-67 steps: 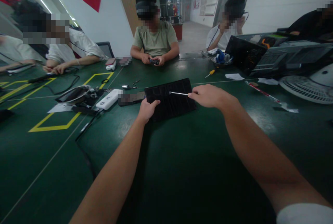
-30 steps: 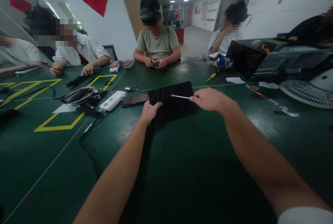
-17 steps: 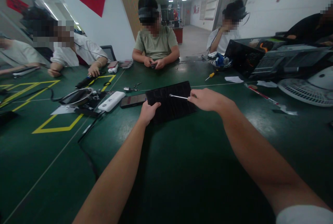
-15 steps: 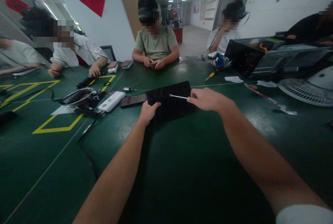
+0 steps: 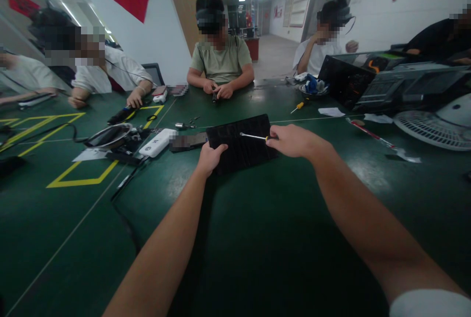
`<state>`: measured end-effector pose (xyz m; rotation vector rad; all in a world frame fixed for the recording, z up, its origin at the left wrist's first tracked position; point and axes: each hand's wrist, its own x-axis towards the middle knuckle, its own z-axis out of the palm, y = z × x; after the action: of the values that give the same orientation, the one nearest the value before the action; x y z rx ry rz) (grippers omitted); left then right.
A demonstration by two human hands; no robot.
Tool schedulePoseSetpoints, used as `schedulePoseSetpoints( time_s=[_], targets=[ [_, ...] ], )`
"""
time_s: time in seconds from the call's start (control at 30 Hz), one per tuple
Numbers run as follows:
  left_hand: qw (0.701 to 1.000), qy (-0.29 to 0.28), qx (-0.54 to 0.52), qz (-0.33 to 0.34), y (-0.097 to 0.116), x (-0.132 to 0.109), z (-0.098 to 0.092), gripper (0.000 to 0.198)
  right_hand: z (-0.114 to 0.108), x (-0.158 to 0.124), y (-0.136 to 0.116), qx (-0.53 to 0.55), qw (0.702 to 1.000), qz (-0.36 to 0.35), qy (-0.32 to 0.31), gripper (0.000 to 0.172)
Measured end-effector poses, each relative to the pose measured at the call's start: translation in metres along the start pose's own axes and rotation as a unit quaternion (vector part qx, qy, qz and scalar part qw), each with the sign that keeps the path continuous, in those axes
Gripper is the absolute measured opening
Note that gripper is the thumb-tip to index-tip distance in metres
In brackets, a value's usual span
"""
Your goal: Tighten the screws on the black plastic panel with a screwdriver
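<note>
Black panel (image 5: 243, 152) held tilted over the middle of the green table (image 5: 294, 219), apparently partway through being worked on.

The left hand (image 5: 210, 159) grips its left edge, thumb on the face, other fingers hidden behind; the right hand (image 5: 292, 140) has its fingers closed around the handle of a screwdriver (image 5: 255, 137). The tip is at the panel's face, though contact cannot be told. The panel looks whole; which fastenings are done or left is too dark to judge. Just left lies a dark phone (image 5: 191, 142), then a white box (image 5: 158, 143); small metal parts (image 5: 192, 122) lie loose beyond. Another, yellow-handled driver (image 5: 299, 106) rests nearer the far edge, a white fan (image 5: 427, 128) towards the table's right.
</note>
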<state>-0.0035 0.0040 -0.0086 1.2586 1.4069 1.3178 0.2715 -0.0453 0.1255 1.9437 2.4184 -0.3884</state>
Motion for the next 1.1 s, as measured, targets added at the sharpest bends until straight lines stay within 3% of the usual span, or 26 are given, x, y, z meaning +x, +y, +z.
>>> schedulePoseSetpoints(
  time_s=[1.1],
  targets=[
    [1.000,0.000,-0.007,-0.006,0.0048,-0.0032,0.0012,0.037,0.0008,0.0008,-0.0022,0.002,1.000,-0.003,-0.023,0.043]
  ],
)
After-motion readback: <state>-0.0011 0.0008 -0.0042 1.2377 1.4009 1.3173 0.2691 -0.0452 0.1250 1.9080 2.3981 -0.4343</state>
